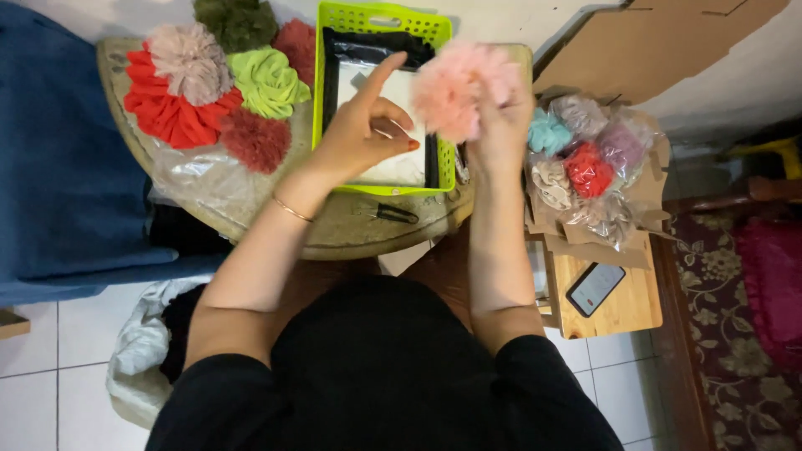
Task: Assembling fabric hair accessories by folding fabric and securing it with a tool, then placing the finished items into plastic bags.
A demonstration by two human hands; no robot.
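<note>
A fluffy pink scrunchie [458, 88] sits held up over the right edge of a lime basket [384, 17], pinched at its right side by the right hand [501, 134], whose fingers are closed on the ruffles. At the scrunchie's nine o'clock the left hand [363, 125] hovers above the basket, index finger stretched up toward eleven o'clock and the other fingers curled in loosely; it grips nothing that shows, and a thin bangle [291, 209] circles its wrist. The basket rests on a round tabletop [334, 234] and carries black fabric [376, 43] along its top and white fabric [393, 167] below the hands. At the basket's nine o'clock lies a cluster of finished scrunchies: red [167, 113], dusty pink [190, 60], lime [267, 81], maroon [255, 139], olive [238, 21]. At six o'clock from the basket small black snips [391, 214] lie near the tabletop's edge. At three o'clock from the right hand, bagged scrunchies [585, 159] sit heaped on cardboard [660, 46]. Below them, at five o'clock, a phone [595, 288] lies on a wooden stool [626, 309].
</note>
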